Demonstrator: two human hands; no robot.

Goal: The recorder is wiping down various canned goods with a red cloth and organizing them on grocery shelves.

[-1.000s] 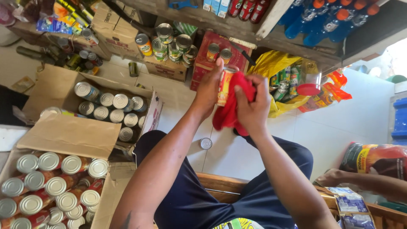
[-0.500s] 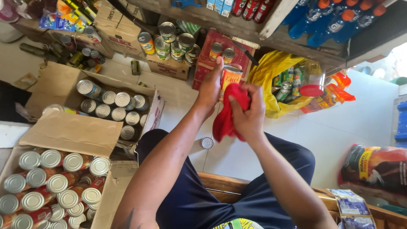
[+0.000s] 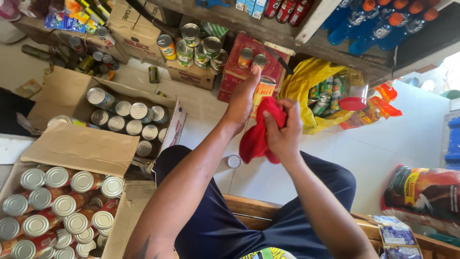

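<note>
Red soft cloth [image 3: 256, 136], crumpled, gripped closed in right hand [image 3: 282, 134], pressed against cylindrical metal can [image 3: 262, 93]. Left hand [image 3: 244, 98] wraps the can, fingers curled shut; label mostly hidden. Both held above pale tiled floor [image 3: 268, 180].

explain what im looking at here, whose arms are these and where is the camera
The camera sits on a person's head and looks down, so the two arms are that person's own, above their lap in dark shorts. The left hand grips a can with an orange label. The right hand presses a red cloth against it. On the pale tiled floor to the left stand two open cardboard boxes full of silver-topped cans. One loose can lies on the floor below the hands. Beyond are more cans, a red carton and a yellow bag, under a shelf of blue bottles.
</note>
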